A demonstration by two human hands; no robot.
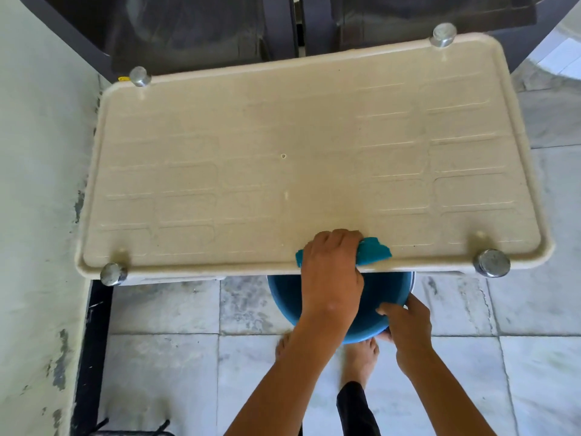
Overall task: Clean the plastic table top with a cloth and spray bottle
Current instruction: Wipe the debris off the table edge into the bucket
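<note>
The beige plastic table top (pixel 239 146) fills the middle of the head view, with a raised rim and a metal cap at each corner. My left hand (pixel 331 272) grips a teal cloth (pixel 374 251) at the table's near edge, fingers curled over it. Just under that edge my right hand (pixel 405 322) holds the rim of a blue round bowl (pixel 383 297), thumb inside. No spray bottle is in view.
A pale green wall (pixel 41 184) runs along the left, close to the table's left edge. Two dark plastic chairs (pixel 195 29) stand behind the far edge. My bare feet (pixel 361 357) stand on grey marble floor tiles (pixel 534 372) below the bowl.
</note>
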